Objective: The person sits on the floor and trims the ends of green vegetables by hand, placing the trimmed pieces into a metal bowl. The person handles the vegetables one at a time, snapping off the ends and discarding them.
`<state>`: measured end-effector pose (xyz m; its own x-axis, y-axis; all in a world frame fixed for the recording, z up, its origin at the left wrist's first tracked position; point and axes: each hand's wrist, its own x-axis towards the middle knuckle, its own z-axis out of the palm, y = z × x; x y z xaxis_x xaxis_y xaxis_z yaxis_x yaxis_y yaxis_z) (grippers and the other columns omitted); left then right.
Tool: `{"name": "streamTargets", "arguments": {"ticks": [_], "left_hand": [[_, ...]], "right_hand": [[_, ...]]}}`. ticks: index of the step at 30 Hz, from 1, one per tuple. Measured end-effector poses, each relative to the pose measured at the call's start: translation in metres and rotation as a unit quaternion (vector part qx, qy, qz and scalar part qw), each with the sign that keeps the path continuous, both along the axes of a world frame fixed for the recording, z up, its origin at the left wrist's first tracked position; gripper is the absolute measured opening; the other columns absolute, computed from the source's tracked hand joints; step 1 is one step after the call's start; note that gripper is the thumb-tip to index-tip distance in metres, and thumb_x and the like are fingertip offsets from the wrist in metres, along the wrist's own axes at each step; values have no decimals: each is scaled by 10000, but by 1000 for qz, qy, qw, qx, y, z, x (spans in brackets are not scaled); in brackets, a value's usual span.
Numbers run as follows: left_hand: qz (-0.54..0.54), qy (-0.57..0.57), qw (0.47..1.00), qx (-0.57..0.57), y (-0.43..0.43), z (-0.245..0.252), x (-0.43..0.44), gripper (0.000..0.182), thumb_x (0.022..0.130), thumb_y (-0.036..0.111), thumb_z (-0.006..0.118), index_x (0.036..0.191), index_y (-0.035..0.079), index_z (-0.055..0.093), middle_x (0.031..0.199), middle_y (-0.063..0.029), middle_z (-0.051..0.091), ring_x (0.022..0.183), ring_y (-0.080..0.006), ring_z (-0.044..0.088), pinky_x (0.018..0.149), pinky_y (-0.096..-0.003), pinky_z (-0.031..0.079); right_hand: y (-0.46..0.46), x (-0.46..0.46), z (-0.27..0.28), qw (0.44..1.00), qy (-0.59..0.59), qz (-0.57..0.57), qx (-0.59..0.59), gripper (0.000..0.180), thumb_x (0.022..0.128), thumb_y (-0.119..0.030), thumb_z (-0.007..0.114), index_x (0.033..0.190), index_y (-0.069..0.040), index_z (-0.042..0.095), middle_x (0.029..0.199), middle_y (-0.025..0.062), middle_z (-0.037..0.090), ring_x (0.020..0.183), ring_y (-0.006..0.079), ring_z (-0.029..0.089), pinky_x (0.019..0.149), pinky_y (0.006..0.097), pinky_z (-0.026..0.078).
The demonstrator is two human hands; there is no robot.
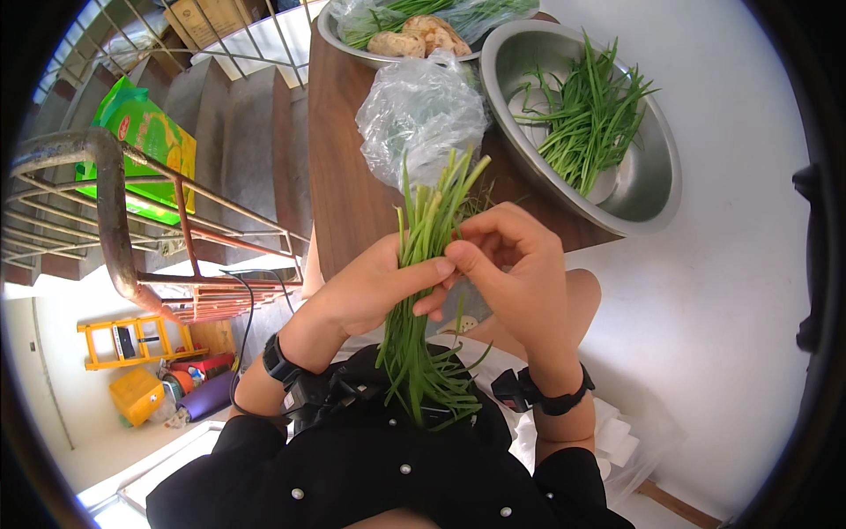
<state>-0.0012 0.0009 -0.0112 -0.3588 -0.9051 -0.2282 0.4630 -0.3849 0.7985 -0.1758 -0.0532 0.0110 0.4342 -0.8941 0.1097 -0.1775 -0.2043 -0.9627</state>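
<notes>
A bunch of garlic chives (pixel 423 238) is gripped in my left hand (pixel 380 284), its pale cut stems pointing away from me and its green leaves hanging towards my lap. My right hand (pixel 519 264) is at the right side of the bunch, thumb and fingertips pinched on its edge; a thin leaf hangs below them. Past the stems lies a crumpled clear plastic bag (pixel 423 119) on the brown wooden table (pixel 337 139). A steel basin (pixel 651 172) at the right holds loose garlic chives (pixel 591 119).
Another metal basin (pixel 330 36) at the back holds bagged greens and brown root vegetables (pixel 423 38). Chive scraps lie on the table behind my right hand. A rusty stair railing (pixel 109 198) and a green bag (pixel 142 152) are left; a white wall (pixel 727 264) stands right.
</notes>
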Motion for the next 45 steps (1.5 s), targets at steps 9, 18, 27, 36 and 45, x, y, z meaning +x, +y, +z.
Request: {"name": "streamTargets", "arguments": {"ticks": [9,18,27,36,45], "left_hand": [[19,59,995,81,20,-21,14,379,1017,404,477,1044,26,472,953,-109,543,446,-65,423,445,-227,428],[49,25,991,125,30,-25,27,280,992,280,565,983,2,594,739,-48,558,446,-105,498,488,-269,497],[53,12,990,130,29,-20,31,272,990,264,562,988,-7,591,724,-40,550,447,-105,498,501,-274,504],[49,-1,991,126,23,-13,19,265,983,261,574,990,-3,576,744,-58,569,500,-142,549,554,-294,533],[42,-15,992,116,17,-8,12,235,989,240,564,995,5,579,766,-71,596,580,-151,578,556,-292,500]], "right_hand": [[4,5,-29,995,-79,-33,54,95,867,-19,666,787,8,622,703,-21,587,602,16,514,539,185,380],[-12,-6,-13,976,-72,-206,-9,98,923,-89,665,876,-14,624,725,-62,557,630,6,466,564,170,363],[-17,-11,-24,944,198,-179,-193,68,855,-38,697,910,-29,658,697,-17,561,565,44,438,528,199,333],[5,25,-20,988,-67,-16,137,110,811,24,707,887,-2,632,747,21,630,629,57,593,554,203,454],[5,15,-24,958,-190,10,216,112,844,36,675,918,10,595,800,60,666,697,87,646,650,220,505]]}}
